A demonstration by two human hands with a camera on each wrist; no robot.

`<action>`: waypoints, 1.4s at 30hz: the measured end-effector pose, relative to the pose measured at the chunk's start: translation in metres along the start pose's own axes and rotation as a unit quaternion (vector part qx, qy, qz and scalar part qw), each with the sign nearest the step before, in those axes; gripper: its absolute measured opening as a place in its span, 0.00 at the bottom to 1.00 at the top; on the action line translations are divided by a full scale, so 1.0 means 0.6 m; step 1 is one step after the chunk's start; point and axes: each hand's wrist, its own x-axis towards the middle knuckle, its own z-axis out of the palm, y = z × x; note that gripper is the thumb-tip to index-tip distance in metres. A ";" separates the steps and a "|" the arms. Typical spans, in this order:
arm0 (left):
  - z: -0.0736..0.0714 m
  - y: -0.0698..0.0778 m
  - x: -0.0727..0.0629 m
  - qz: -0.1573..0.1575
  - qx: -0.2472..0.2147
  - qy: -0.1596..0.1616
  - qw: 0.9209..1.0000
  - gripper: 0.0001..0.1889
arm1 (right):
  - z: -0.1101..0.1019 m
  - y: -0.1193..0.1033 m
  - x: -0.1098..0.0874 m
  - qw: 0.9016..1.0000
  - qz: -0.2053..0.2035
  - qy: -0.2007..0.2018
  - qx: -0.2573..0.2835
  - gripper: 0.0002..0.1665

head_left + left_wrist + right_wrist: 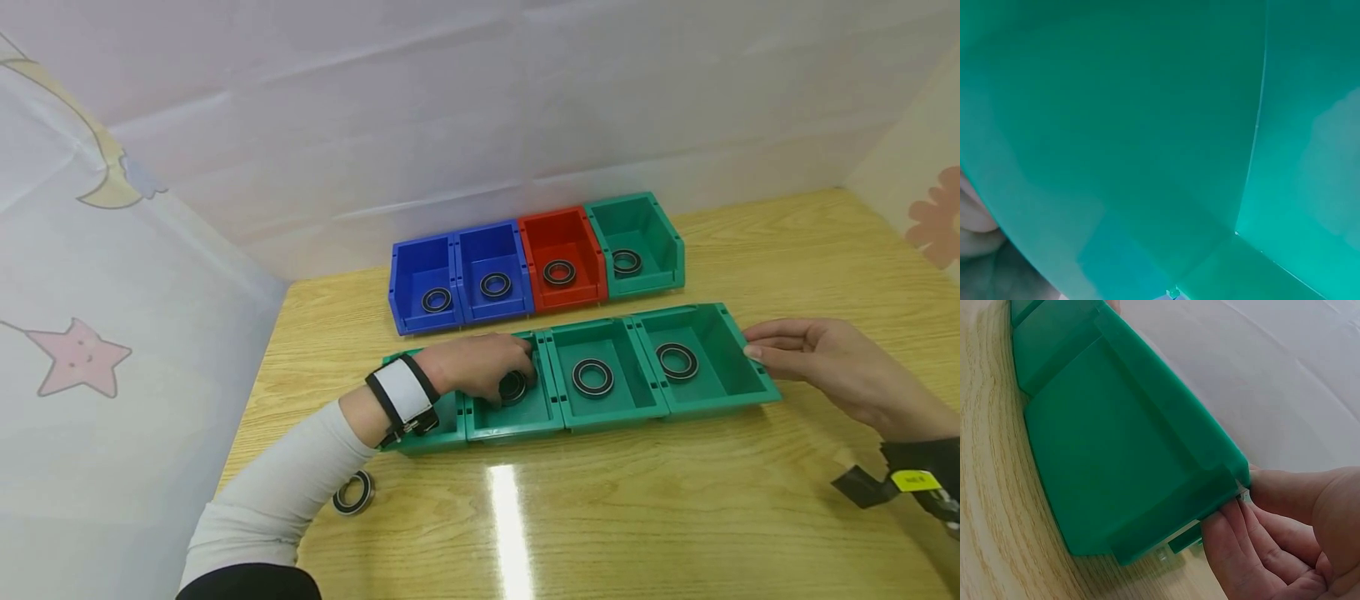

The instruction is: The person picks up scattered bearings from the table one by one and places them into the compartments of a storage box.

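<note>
Joined green bins form a front row on the table. My left hand (480, 364) reaches down into the second green bin (517, 427) from the left, its fingers and thumb curled around a black-sealed ball bearing (513, 388) there. The left wrist view is filled by green bin walls (1135, 125), with a bit of the hand at the lower left. At the row's right end, my right hand (817, 358) pinches the side rim of the last green bin (738, 400) between thumb and fingers. That grip on the bin's edge shows closely in the right wrist view.
The other front bins hold a bearing (592, 378) and another bearing (677, 362); my left arm partly covers the leftmost bin. Behind stand two blue bins (420, 250), a red bin (577, 225) and a green bin (637, 217), each with one bearing. A loose bearing (353, 492) lies beside my left sleeve.
</note>
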 end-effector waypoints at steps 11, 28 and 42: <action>-0.001 -0.001 0.001 0.005 0.002 0.003 1.000 0.20 | 0.000 0.001 0.002 1.000 -0.003 0.002 0.000 0.15; -0.006 0.000 -0.005 0.013 0.018 0.002 1.000 0.19 | -0.001 0.001 0.001 1.000 0.000 -0.004 0.004 0.14; -0.039 -0.002 -0.045 0.014 -0.036 0.052 0.998 0.25 | -0.001 0.001 0.001 1.000 -0.004 -0.003 0.002 0.13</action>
